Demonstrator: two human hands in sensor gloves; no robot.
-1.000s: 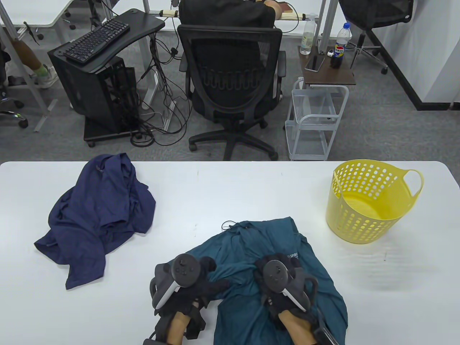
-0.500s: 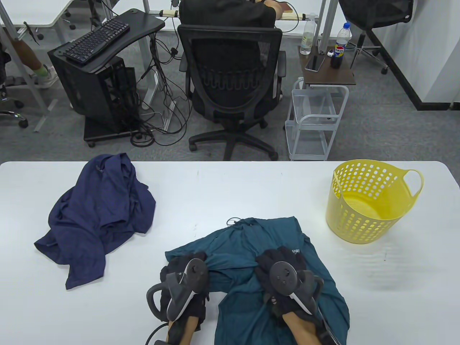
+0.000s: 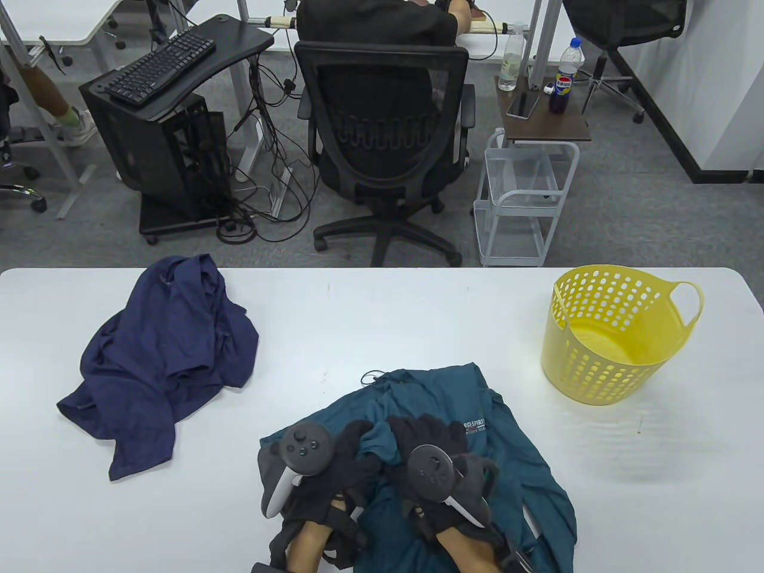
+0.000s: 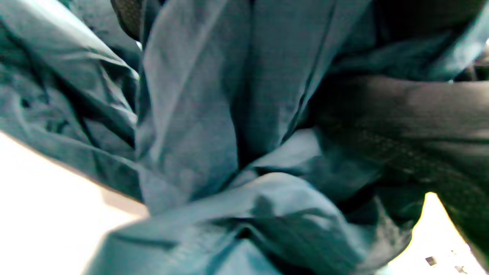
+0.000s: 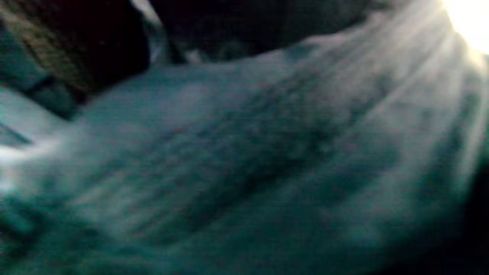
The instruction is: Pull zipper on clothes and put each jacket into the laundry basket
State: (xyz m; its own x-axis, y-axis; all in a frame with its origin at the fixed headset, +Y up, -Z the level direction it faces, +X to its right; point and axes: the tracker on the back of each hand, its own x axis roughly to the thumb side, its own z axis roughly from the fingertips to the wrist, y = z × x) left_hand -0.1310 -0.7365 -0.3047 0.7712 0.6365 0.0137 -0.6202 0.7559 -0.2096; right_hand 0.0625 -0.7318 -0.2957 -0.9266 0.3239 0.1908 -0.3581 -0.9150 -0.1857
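Both hands, left hand and right hand, bunch the teal jacket; zipper hidden, cloth may jam it; basket at two o'clock.

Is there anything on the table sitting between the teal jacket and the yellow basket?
Nothing visible does. Between the teal jacket and the yellow laundry basket lies only bare white table. The navy jacket lies far off on the other side.

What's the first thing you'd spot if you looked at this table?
Probably the bright yellow laundry basket standing on the table's right side. Then the two gloved hands, left hand and right hand, bunched together on the teal jacket at the near edge, and a navy jacket crumpled on the left.
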